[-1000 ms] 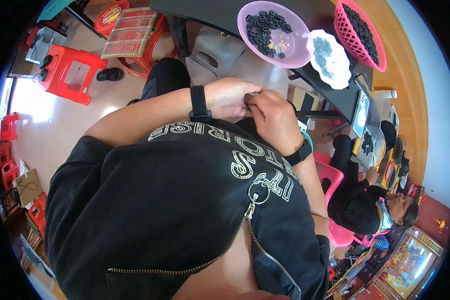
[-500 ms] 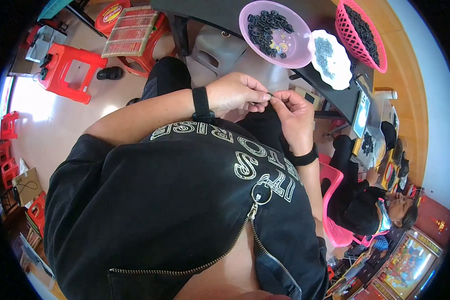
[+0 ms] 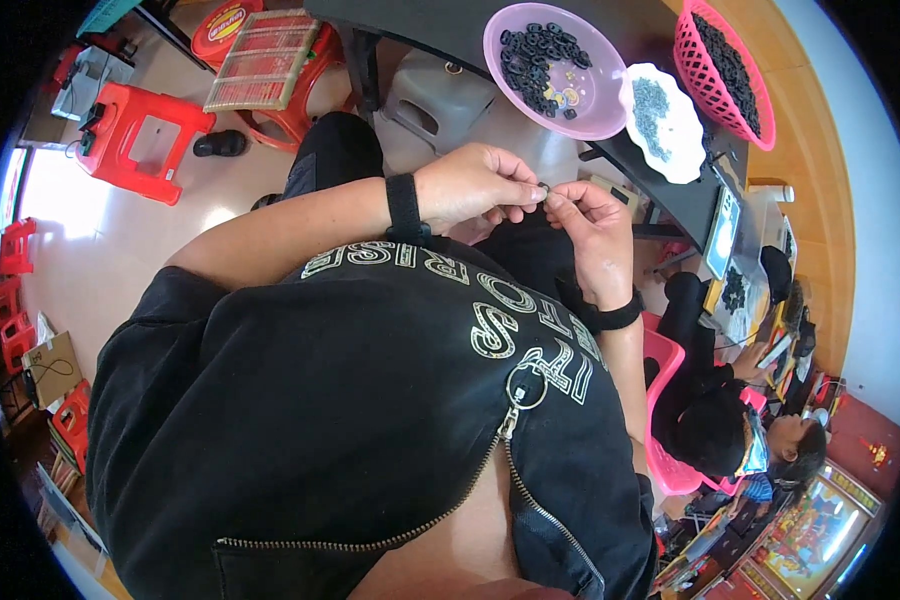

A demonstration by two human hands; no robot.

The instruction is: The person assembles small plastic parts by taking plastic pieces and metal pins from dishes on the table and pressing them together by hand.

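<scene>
Pinching a tiny dark piece between both hands

Small dark piece [image 3: 543, 188] sits at the meeting point of both sets of fingertips, held above the lap, just short of the table edge. Too small to tell its shape, long axis or which way it points; fingers cover most of it.

Left hand [image 3: 475, 185]: fingers curled together, thumb and forefinger closed on the piece. Black band at the wrist.

Right hand [image 3: 590, 225]: thumb and forefinger tips pressed on the same piece from the other side, remaining fingers folded. Black band on this wrist too.

Beyond the hands, on the dark table [image 3: 670, 195]: purple bowl [image 3: 595, 105] with black rings, white dish [image 3: 682, 125] with small grey bits, pink basket [image 3: 705, 75] of dark pieces, cut off at the rim of the view.

Red stools [image 3: 135, 140] on the floor to the left. Another person [image 3: 715, 420] seated lower right, hands hard to make out.
</scene>
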